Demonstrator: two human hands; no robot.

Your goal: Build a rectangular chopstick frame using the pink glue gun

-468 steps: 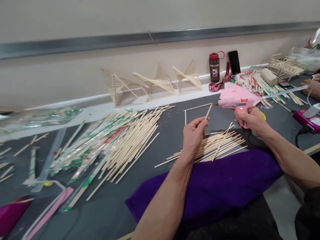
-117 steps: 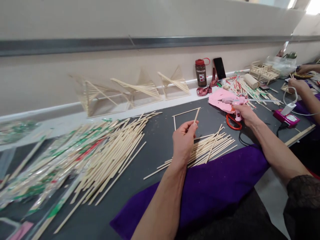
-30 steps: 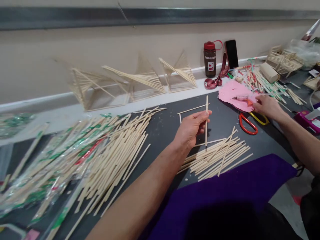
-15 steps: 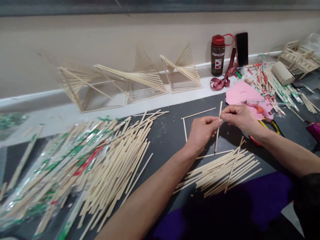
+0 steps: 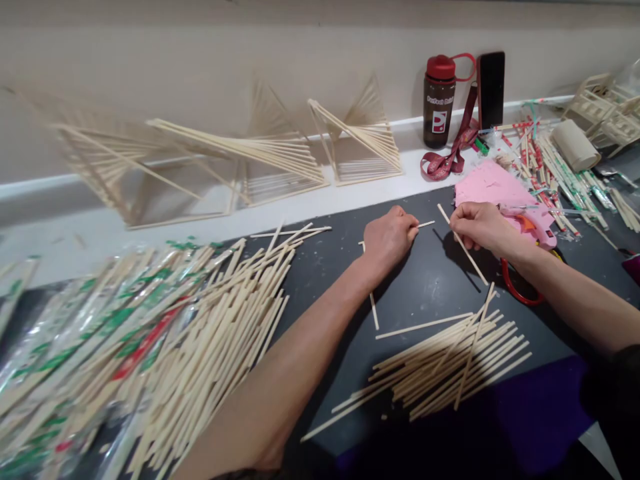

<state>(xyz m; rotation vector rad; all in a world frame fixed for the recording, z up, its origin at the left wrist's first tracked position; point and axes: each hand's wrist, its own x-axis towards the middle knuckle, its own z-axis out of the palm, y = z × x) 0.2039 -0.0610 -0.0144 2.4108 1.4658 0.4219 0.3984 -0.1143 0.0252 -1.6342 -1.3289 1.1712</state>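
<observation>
My right hand [image 5: 477,227] pinches a round wooden chopstick [image 5: 474,263], which slants down toward the right above the dark tabletop. My left hand [image 5: 390,240] has its fingers closed at another chopstick [image 5: 427,224] lying at the far side; the hand covers most of it. A third chopstick [image 5: 374,312] runs down the left side, partly under my left wrist. Along the near side lies one more chopstick [image 5: 425,326], close to a small pile of loose chopsticks [image 5: 450,370].
A large chopstick heap [image 5: 215,347] and wrapped chopsticks [image 5: 100,340] cover the left. Twisted stick frames [image 5: 270,157] stand along the wall. Behind my right hand are a bottle [image 5: 440,100], a phone [image 5: 491,90], pink paper [image 5: 493,183] and red-handled scissors [image 5: 520,293].
My hands have moved apart. My left hand went from the held chopstick to the far-side one. The chopstick in my right hand has tipped from near upright to a slant.
</observation>
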